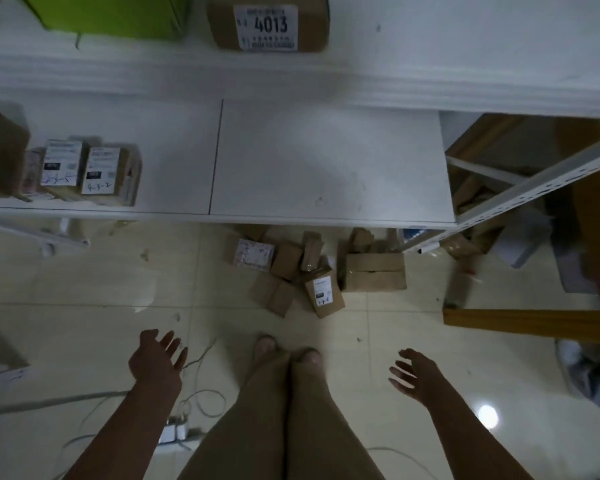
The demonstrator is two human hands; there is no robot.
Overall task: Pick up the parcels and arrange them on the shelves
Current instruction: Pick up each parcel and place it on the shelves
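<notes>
The parcels (312, 271) I have to shelve lie in a loose heap on the tiled floor (84, 306), just in front of and partly under the edge of the lower shelf (326, 161). Nearest me is a small brown one with a white label (324, 292), tilted on its side, and a wider cardboard box (374, 271) sits just to its right. Two more labelled parcels (84, 168) stand upright side by side at the left end of that shelf, touching each other, with handwriting on their labels. On the shelf above, a brown parcel marked 4013 (267, 24) stands beside a green package (111, 13). My left hand (156, 358) hangs over the floor with its fingers straight and spread, holding nothing. My right hand (418, 375) is the same, fingers fanned apart and empty. Both are well short of the heap. My legs and feet (284, 355) are between them. White cables and a power strip (175, 429) trail on the floor by my left arm, and a wooden frame (527, 322) lies to the right.
</notes>
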